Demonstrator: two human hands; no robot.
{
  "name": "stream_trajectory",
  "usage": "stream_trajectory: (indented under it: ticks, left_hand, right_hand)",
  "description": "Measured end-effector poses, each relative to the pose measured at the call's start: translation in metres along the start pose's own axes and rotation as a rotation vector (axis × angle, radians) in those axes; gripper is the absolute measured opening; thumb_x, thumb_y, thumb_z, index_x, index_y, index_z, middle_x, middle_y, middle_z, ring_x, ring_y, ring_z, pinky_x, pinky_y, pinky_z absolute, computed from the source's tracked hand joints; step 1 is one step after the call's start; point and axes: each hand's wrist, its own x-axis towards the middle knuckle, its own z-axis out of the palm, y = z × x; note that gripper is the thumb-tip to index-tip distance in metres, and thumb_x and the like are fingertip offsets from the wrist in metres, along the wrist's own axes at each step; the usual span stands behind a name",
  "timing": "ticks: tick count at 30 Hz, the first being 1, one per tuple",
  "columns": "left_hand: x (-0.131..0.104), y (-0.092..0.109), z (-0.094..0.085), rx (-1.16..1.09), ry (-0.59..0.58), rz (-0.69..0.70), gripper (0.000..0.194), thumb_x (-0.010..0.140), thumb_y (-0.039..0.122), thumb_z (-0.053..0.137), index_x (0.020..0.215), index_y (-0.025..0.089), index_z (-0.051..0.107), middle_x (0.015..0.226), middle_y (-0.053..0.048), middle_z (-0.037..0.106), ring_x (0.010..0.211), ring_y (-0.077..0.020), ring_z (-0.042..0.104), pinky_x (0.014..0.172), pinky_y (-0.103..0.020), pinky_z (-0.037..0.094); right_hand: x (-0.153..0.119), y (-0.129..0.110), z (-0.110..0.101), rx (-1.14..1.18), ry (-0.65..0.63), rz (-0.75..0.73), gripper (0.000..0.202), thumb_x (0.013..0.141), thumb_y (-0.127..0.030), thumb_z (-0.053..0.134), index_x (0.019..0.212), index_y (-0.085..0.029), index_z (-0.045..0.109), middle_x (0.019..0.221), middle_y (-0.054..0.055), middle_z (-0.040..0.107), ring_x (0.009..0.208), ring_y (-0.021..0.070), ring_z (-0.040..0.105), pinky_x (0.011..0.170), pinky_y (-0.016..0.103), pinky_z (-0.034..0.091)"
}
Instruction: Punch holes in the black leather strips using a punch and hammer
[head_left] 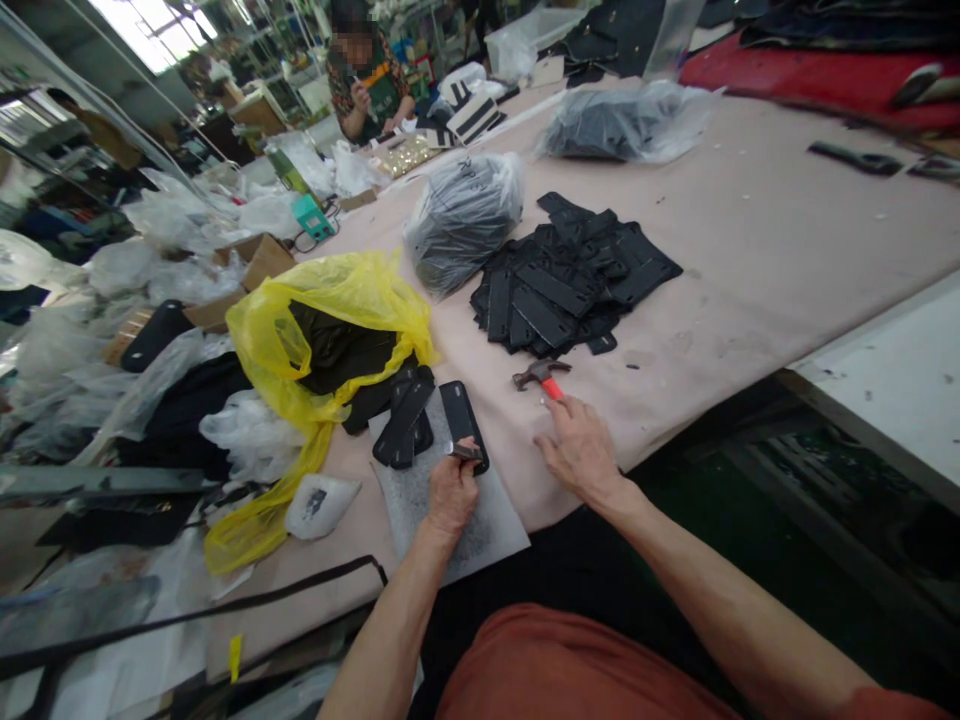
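My left hand (453, 494) is closed around a short metal tool (466, 451), held over the end of a rounded black strip (457, 402). This strip lies on a scuffed, pale work board (486, 515). More rounded black pieces (405, 420) overlap at the board's upper left. To the right, my right hand (579, 445) is on the red handle of a claw hammer (541, 375), its fingers round the handle and the thumb held apart. The hammer head lies at the tabletop, away from the board. My palm hides the rest of the handle.
A pile of black flat pieces (562, 280) lies beyond the hammer. Plastic-wrapped bundles (469, 215) stand behind it. An open yellow bag (367, 290) with dark material sits at left. Another person (371, 80) is across the table (750, 250), whose edge runs along the right.
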Motion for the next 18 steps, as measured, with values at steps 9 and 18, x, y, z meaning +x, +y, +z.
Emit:
stream_trajectory:
  ticks: [9,18]
  left_hand:
    - [-0.003,0.005,-0.003,0.059,0.018,0.024,0.026,0.083,0.014,0.051,0.103,0.024,0.064,0.093,-0.006,0.073,0.086,-0.0237,0.07,0.077,-0.037,0.056]
    - [-0.005,0.004,-0.003,0.134,0.028,0.039,0.017,0.083,0.013,0.053,0.094,0.024,0.06,0.083,-0.004,0.07,0.079,-0.0216,0.068,0.07,-0.031,0.053]
  right_hand:
    - [0.018,0.043,-0.02,0.593,-0.442,0.609,0.012,0.069,-0.016,0.056,0.079,-0.019,0.05,0.064,0.0,0.053,0.06,0.0148,0.054,0.055,0.026,0.043]
    - [-0.003,-0.029,-0.106,0.756,-0.415,0.477,0.026,0.087,-0.044,0.046,0.078,-0.02,0.048,0.054,-0.008,0.042,0.034,0.0061,0.032,0.03,0.018,0.025]
